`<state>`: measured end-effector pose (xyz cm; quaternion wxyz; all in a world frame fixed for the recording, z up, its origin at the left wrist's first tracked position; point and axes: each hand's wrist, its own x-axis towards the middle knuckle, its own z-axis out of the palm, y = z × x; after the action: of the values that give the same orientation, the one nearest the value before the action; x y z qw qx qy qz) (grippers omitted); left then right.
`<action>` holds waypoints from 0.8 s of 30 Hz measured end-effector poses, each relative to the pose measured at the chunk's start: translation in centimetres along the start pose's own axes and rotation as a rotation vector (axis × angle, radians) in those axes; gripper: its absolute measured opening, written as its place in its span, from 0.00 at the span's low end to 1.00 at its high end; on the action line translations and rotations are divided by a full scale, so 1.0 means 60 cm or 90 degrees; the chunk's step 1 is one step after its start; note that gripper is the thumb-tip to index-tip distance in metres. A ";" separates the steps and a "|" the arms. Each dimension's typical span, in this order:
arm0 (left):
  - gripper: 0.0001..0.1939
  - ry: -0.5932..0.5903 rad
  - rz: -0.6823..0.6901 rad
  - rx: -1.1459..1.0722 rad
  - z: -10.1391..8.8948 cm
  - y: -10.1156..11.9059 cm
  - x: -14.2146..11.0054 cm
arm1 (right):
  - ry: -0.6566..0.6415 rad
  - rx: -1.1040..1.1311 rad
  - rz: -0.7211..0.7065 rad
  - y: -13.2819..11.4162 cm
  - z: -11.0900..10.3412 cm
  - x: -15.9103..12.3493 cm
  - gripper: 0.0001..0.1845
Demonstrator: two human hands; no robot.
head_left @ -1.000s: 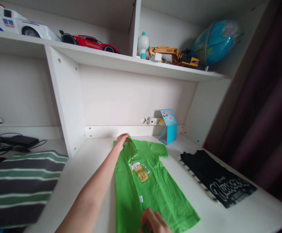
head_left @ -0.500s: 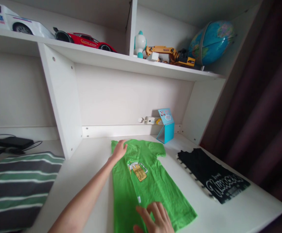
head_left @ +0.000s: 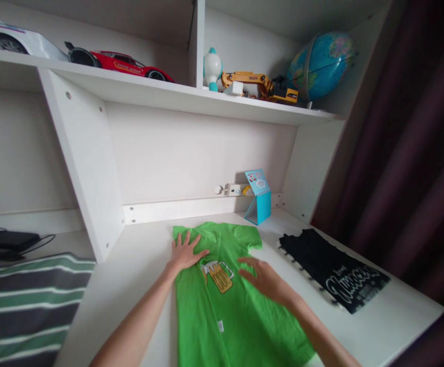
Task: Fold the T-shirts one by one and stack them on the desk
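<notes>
A green T-shirt with a beer-mug print lies on the white desk, its left side folded over toward the middle so that a small white label shows. My left hand rests flat on the folded part near the collar, fingers spread. Over the right half of the shirt, beside the mug print, is my right hand, fingers stretched out and apart, holding nothing. Whether it touches the cloth I cannot tell. To the right lies a folded black garment with white lettering.
A blue desk calendar stands at the back by a power strip. Green-and-grey striped cloth lies at the left, below a black adapter. The shelf above holds toy cars, a toy excavator and a globe.
My right hand has moved up from the shirt's lower part to beside the mug print. My left hand has come slightly down and spread flat. The view has shifted a little.
</notes>
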<state>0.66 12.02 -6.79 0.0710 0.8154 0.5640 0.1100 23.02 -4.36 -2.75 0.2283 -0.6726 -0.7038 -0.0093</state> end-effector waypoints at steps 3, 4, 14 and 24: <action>0.45 -0.014 0.005 -0.001 -0.003 0.001 -0.003 | -0.101 0.014 0.219 0.083 -0.019 0.110 0.17; 0.46 -0.018 0.006 -0.001 -0.004 0.002 -0.003 | -0.101 0.005 0.265 0.103 -0.016 0.136 0.17; 0.48 -0.031 0.005 0.001 -0.004 0.003 -0.006 | -0.197 0.108 0.509 0.165 0.046 0.207 0.16; 0.35 0.112 -0.042 -0.102 0.006 -0.009 -0.003 | -0.123 0.132 0.463 0.154 0.042 0.234 0.16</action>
<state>0.22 12.07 -7.31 0.0897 0.7752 0.5839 0.2238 31.15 10.56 -3.05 0.2165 -0.8494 -0.4345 0.2068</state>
